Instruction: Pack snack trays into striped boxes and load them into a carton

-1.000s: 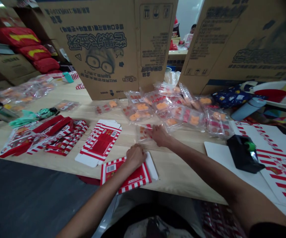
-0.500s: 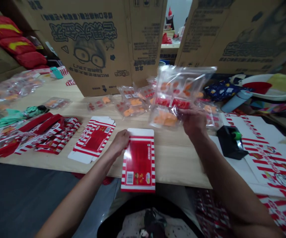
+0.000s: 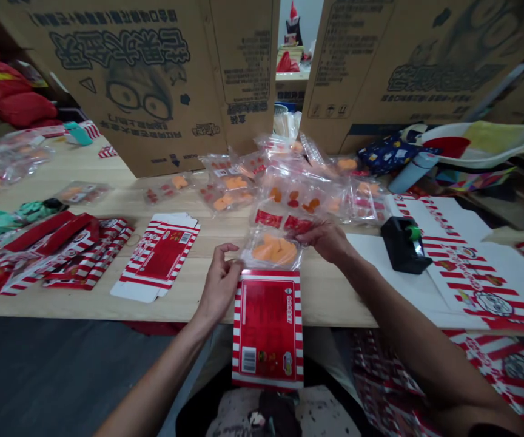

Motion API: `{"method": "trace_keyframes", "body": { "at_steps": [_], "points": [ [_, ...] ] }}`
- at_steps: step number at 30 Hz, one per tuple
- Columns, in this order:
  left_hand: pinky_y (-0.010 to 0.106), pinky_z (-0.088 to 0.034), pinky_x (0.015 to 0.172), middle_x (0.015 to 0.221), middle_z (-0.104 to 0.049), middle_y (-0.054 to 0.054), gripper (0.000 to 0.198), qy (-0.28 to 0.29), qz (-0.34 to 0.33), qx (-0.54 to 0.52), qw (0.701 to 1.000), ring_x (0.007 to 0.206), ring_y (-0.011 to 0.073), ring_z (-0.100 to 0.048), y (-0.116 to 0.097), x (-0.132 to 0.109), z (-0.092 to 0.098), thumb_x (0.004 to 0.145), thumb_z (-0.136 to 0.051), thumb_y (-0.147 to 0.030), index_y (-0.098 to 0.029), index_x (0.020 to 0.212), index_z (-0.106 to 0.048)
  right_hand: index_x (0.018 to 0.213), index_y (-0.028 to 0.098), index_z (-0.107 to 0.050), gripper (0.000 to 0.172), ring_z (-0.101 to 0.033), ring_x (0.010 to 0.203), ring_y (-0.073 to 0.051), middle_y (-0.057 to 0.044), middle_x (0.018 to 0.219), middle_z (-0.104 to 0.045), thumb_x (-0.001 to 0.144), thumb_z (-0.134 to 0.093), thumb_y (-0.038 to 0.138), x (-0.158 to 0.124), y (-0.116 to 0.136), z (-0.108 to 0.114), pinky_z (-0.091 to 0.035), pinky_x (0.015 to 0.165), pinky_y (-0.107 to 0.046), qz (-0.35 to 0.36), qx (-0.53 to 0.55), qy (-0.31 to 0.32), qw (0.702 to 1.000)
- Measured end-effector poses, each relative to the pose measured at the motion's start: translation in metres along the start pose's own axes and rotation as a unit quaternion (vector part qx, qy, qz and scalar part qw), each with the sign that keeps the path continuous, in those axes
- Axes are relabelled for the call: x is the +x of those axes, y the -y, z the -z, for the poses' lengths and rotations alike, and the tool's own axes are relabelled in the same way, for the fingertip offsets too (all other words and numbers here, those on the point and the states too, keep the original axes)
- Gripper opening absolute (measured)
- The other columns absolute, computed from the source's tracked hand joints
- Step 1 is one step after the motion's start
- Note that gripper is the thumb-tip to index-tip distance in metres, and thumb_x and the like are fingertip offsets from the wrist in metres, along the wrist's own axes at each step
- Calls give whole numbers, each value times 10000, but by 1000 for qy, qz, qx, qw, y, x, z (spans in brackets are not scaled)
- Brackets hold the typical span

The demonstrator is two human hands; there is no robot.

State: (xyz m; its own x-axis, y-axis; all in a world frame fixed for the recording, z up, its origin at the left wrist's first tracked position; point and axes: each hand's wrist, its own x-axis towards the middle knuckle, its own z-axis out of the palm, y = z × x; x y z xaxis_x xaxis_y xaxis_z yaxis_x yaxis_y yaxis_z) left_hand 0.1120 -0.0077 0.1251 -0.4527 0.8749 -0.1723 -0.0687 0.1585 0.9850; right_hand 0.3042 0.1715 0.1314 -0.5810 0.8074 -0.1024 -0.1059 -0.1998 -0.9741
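A flat red-and-white striped box points toward me, its near end past the table edge and against my shirt. My left hand pinches it at the far left corner, the index finger raised beside the plastic. In my right hand is the lower right side of a clear plastic candy bag, with orange pieces and red packets inside. The bag's lower end meets the far end of the box; whether it has entered the opening, I cannot tell. Behind it lie several similar clear bags.
Another striped box lies flat to the left, beside striped packages. To the right are a black tape dispenser, flattened striped cartons and a blue bottle. Large cardboard boxes stand at the back.
My right hand has brought the candy bag down and toward me, to the far end of the box. The box has come closer to my body, with my left hand still at its corner.
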Motion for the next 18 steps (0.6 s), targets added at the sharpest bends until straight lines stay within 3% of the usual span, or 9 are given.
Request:
{"method": "trace_keyframes", "body": {
  "at_steps": [4, 8, 12, 14, 16, 18],
  "points": [
    [208, -331, 562, 686, -502, -60, 77, 12, -91, 76, 993, 577, 104, -425, 1, -6, 3, 853, -529, -265, -203, 874, -569, 704, 170, -804, 205, -687, 690, -195, -49, 743, -776, 501, -786, 195, -1, 15, 7, -532, 646, -293, -60, -22, 74, 995],
    [244, -433, 679, 772, -608, -7, 218, 80, -80, 86, 990, 714, 155, -539, -4, -9, 7, 902, -501, -363, -187, 852, -620, 827, 193, -824, 255, -684, 769, -198, -33, 823, -779, 580, -770, 225, -4, 28, 3, -529, 704, -299, -47, -85, 151, 984],
    [285, -493, 808, 932, -685, 42, 338, 74, -54, 27, 995, 879, 201, -620, 0, -12, 5, 911, -534, -506, -187, 934, -642, 698, 192, -773, 100, -579, 619, -150, 13, 669, -699, 619, -713, 189, -7, 34, -5, -458, 561, -257, 19, -210, 130, 969],
    [266, -494, 767, 865, -665, 19, 347, 53, -35, 3, 998, 810, 175, -613, 4, -12, 2, 888, -601, -533, -190, 932, -625, 616, 179, -715, 53, -509, 534, -125, 26, 563, -618, 641, -671, 192, -11, 38, -10, -409, 500, -243, 26, -239, 144, 960],
    [231, -469, 673, 758, -613, -18, 361, 20, -11, -20, 1000, 685, 133, -566, 6, -12, -1, 855, -663, -543, -191, 878, -588, 567, 173, -666, 129, -500, 519, -120, 21, 539, -581, 689, -653, 216, -15, 45, -14, -424, 498, -245, 25, -245, 188, 951],
    [212, -437, 606, 706, -579, -40, 377, 1, 10, -49, 999, 607, 111, -523, 5, -11, -3, 837, -682, -549, -193, 859, -559, 588, 172, -669, 141, -544, 567, -134, 6, 590, -608, 704, -706, 243, -19, 55, -17, -482, 542, -258, 59, -239, 169, 955]
  ]
}}
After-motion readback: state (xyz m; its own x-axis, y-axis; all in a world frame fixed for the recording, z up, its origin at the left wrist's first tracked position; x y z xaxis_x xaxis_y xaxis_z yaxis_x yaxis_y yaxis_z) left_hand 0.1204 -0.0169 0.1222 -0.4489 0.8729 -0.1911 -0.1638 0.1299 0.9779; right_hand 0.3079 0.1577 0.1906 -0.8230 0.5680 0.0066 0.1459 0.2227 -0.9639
